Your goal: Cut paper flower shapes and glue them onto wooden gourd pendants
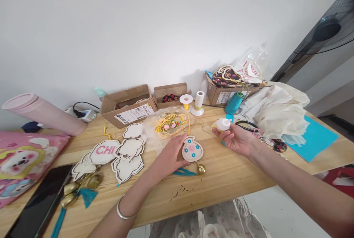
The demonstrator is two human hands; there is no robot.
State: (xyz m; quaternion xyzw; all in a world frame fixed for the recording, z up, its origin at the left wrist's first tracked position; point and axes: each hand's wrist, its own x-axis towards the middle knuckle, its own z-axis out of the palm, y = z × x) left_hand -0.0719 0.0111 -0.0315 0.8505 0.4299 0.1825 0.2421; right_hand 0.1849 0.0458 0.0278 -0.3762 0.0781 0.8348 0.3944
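Observation:
My left hand (173, 153) grips the left edge of a gourd-shaped wooden piece (193, 149) with blue and pink flowers on a white centre. A gold bell (201, 169) hangs below it, and a teal tassel (184, 172) lies beside the bell. In my right hand (235, 138), to the right of the gourd piece, is a small white bottle (222, 124), held between thumb and fingers with its nozzle pointing right. Behind the gourd piece sits a clear bag with yellow cords (171, 123).
Wooden frames (128, 168), more bells (70, 193) and a black phone (41, 201) lie left. Cardboard boxes (129, 114), thread spools (199, 103) and a teal cone (233, 103) stand behind. White fabric (282, 109) and a blue sheet (318, 136) are right.

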